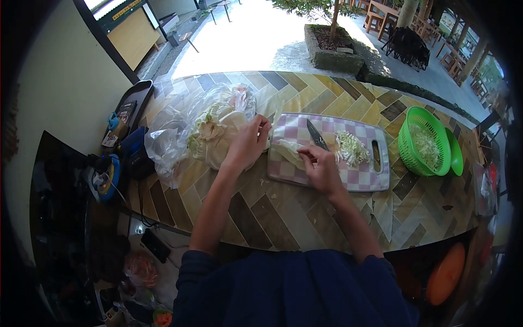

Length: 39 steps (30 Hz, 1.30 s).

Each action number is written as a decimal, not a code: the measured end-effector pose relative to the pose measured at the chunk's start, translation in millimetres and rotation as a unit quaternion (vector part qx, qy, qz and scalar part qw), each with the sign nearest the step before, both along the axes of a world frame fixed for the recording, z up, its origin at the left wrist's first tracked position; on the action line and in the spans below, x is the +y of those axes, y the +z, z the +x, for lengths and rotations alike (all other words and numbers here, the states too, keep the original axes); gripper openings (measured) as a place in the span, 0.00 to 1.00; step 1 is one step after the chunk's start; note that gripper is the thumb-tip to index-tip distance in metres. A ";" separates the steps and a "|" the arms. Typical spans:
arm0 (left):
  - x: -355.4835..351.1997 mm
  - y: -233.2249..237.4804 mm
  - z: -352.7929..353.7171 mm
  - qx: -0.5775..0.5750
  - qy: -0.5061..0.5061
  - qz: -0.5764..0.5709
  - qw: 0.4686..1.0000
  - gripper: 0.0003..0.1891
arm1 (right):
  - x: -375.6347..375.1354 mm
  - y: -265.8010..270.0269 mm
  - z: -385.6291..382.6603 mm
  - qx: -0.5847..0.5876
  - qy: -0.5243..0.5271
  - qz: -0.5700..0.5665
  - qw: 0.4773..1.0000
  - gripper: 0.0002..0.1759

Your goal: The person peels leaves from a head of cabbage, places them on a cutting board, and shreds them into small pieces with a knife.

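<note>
Though I can't tell whether the left fingers (263, 129) grip, the right fingers (310, 152) pinch a cabbage leaf (288, 152), seemingly positioning it; slicing would need the knife (316, 134).

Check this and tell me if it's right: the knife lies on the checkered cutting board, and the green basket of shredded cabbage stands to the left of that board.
The side is wrong: in the head view, the green basket of shredded cabbage stands to the right of the checkered cutting board. The knife does lie on that board.
</note>
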<state>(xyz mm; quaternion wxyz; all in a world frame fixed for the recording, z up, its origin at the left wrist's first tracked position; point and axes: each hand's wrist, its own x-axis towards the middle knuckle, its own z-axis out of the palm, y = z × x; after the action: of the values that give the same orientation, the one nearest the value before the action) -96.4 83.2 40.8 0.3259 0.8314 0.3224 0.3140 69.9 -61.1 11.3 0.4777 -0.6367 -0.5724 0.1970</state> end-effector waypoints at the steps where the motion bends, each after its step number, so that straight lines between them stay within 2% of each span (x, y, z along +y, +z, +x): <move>1: -1.8 -0.5 1.1 0.003 -0.005 0.009 1.000 0.10 | -1.1 6.0 2.4 0.030 0.000 -0.022 0.999 0.17; 3: -4.5 4.0 2.1 0.028 0.015 0.002 0.999 0.10 | -5.0 13.7 8.1 0.091 -0.005 -0.065 0.994 0.17; 6: -2.5 5.3 2.8 0.028 0.025 0.009 0.999 0.10 | -10.9 7.5 -1.2 -0.082 0.048 0.043 0.995 0.17; 7: -2.9 5.2 2.4 0.022 0.028 0.012 0.999 0.10 | -11.3 -0.9 -7.6 -0.110 0.061 0.029 0.992 0.20; 10: -5.9 7.7 0.3 0.027 0.059 0.036 0.997 0.10 | -2.4 -12.4 -22.7 -0.213 0.093 0.066 0.970 0.21; 13: -6.4 6.9 -5.6 -0.009 0.100 0.028 0.995 0.10 | 16.8 -14.7 -37.6 -0.303 0.134 0.035 0.943 0.26; 16: -7.1 5.2 -16.0 -0.088 0.124 -0.003 0.988 0.10 | 41.3 -20.2 -55.0 -0.342 0.069 -0.047 0.936 0.34; 19: -9.9 5.9 -27.3 -0.190 0.144 -0.054 0.970 0.11 | 66.8 -19.5 -62.7 -0.342 0.053 -0.112 0.931 0.42; 22: -10.8 6.7 -43.1 -0.197 0.172 -0.060 0.963 0.11 | 82.5 -21.0 -67.3 -0.348 0.066 -0.147 0.924 0.46; 25: -10.1 5.3 -52.8 -0.230 0.169 -0.054 0.957 0.10 | 96.2 -19.3 -72.8 -0.311 0.068 -0.172 0.932 0.43; 28: -10.3 8.3 -57.2 -0.274 0.186 -0.093 0.939 0.10 | 109.2 -27.0 -74.4 -0.327 0.062 -0.165 0.928 0.36; 31: -6.4 6.9 -59.6 -0.289 0.176 -0.088 0.937 0.11 | 112.3 -34.3 -65.0 -0.334 0.062 -0.095 0.936 0.28; 34: -3.4 5.3 -59.5 -0.275 0.186 -0.072 0.941 0.11 | 119.9 -37.8 -55.1 -0.257 0.058 -0.042 0.964 0.22; 37: -3.3 6.3 -61.3 -0.283 0.182 -0.073 0.939 0.11 | 119.1 -26.7 -37.9 -0.118 0.058 -0.012 0.991 0.14; 39: -1.5 6.9 -62.0 -0.269 0.181 -0.061 0.944 0.11 | 117.0 -18.4 -24.5 -0.056 0.043 -0.001 0.997 0.14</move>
<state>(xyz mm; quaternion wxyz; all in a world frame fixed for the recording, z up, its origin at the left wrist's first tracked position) -158.4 81.8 47.7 0.3884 0.6221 0.3863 0.5594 45.4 55.8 -7.1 0.4352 -0.6219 -0.6251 0.1819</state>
